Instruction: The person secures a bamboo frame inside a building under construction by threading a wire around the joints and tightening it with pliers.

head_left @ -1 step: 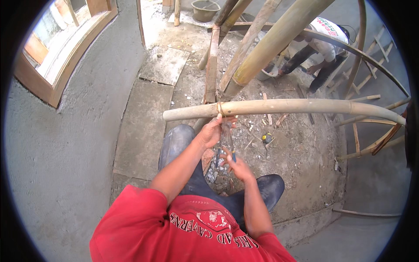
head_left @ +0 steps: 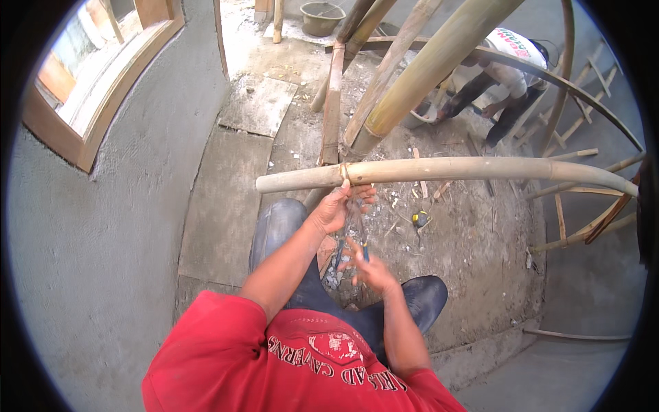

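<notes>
A pale bamboo pole (head_left: pixel 439 169) crosses in front of me, with a thin wire tie (head_left: pixel 346 172) looped around it near its left end. Under the tie, my left hand (head_left: pixel 333 207) reaches up with its thumb against the pole and its fingers spread. My right hand (head_left: pixel 374 269) holds blue-handled pliers (head_left: pixel 364 253) below the pole, its fingers loose around the handles. The pliers' jaws point up beside my left fingers and are blurred; whether they grip the wire I cannot tell.
Upright bamboo poles (head_left: pixel 439 69) and a wooden strip (head_left: pixel 331 103) rise beyond the tie. A yellow-and-black tape measure (head_left: pixel 419 218) lies on the rubble-strewn floor. Another person (head_left: pixel 511 75) bends at the far right by a bucket (head_left: pixel 420 117). A grey wall (head_left: pixel 117 226) stands left.
My right hand has shifted slightly left and down with the pliers. My left hand stays at the tie.
</notes>
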Action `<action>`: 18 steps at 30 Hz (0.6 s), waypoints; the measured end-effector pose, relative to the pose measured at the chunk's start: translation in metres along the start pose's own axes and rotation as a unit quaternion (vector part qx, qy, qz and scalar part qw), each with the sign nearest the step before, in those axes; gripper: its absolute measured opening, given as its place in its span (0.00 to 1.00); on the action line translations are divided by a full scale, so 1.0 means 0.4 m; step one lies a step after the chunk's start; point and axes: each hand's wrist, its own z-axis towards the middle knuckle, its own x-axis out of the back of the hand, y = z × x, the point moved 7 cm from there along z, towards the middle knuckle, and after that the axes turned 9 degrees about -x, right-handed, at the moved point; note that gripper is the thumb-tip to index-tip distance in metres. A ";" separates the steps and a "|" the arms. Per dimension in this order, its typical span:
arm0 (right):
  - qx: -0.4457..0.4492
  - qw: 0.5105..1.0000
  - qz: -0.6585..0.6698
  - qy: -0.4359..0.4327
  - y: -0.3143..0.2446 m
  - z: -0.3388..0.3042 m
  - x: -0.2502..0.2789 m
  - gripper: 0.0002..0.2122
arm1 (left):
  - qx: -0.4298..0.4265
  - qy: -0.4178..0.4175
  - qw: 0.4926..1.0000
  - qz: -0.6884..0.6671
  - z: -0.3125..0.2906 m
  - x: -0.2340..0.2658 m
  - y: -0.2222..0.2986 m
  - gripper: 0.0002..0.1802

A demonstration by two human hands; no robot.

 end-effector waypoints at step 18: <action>-0.043 0.975 0.164 -0.142 0.067 -0.142 -0.212 0.33 | 0.005 0.077 0.941 0.328 -0.001 -0.010 0.035 0.12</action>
